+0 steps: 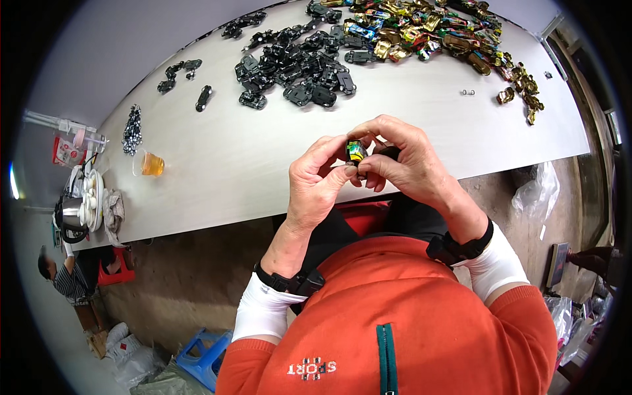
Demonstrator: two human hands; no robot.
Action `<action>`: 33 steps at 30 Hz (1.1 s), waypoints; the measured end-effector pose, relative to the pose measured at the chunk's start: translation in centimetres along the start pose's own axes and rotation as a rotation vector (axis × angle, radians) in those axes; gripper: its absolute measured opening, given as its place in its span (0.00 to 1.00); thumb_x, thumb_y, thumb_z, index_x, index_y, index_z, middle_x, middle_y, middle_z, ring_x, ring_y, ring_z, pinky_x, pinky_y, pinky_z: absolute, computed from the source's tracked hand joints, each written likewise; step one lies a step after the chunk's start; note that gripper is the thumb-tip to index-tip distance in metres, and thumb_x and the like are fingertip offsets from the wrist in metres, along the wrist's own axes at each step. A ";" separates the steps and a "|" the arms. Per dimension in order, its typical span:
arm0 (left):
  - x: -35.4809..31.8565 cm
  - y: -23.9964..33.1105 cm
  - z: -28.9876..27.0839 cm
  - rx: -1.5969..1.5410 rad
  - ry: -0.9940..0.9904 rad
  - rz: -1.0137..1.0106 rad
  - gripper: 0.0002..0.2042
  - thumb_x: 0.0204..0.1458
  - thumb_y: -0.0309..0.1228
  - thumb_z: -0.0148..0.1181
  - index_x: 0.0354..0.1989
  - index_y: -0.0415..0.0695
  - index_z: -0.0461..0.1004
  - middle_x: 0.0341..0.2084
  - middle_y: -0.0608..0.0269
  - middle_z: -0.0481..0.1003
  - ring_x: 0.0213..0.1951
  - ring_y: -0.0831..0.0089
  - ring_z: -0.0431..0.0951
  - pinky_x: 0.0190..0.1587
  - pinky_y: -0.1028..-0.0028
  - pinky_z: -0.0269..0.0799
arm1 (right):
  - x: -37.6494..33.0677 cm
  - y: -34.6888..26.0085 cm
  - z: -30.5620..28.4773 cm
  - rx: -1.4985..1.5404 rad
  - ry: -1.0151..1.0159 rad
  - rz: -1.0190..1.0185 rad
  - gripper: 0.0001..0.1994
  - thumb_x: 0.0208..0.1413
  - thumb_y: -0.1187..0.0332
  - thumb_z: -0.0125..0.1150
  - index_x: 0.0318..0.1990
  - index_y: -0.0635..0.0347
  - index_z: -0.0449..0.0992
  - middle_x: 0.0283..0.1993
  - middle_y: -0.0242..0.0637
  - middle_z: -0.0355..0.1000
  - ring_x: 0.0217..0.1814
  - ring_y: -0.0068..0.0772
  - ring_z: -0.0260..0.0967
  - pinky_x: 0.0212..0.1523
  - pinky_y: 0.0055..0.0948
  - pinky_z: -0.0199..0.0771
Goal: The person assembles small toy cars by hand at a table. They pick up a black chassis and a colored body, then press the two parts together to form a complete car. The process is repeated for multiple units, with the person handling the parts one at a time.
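Note:
Over the near edge of the table, a small toy car (356,151) with a green, yellow and black body is held between both hands. My left hand (315,183) is closed on its left side, thumb and fingertips pinching it. From the other side, my right hand (413,158) grips it with thumb and bent fingers. A dark part (390,153) shows among the right fingers; its kind cannot be made out. Beyond the hands lies a heap of black toy car chassis (296,62). Shiny gold and coloured toy car bodies (421,29) are piled at the far right.
On the table's left side are a cup of amber liquid (152,164), a pile of small wheels (132,130) and a lone black chassis (204,98). A kettle (71,216) stands beyond the left edge. A blue stool (203,355) is on the floor; another person (69,280) sits far left.

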State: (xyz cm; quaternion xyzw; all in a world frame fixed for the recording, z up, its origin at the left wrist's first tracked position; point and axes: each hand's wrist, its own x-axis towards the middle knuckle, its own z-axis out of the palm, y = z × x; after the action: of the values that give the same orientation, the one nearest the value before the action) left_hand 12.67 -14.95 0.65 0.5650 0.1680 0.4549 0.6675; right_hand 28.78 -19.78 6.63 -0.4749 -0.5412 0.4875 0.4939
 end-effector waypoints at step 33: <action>0.6 0.2 -2.1 -0.340 0.317 -0.382 0.07 0.50 0.22 0.60 0.37 0.38 0.70 0.25 0.57 0.74 0.17 0.74 0.72 0.15 0.82 0.65 | -1.8 2.7 -2.2 -0.019 -0.074 0.307 0.12 0.57 0.73 0.52 0.47 0.63 0.75 0.29 0.31 0.70 0.27 0.15 0.64 0.28 0.17 0.67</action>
State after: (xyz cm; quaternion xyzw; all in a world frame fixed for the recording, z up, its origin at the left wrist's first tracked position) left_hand 11.34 -13.18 0.34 0.3252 0.2947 0.4253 0.7915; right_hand 31.14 -21.21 3.94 -0.5384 -0.4847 0.5692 0.3889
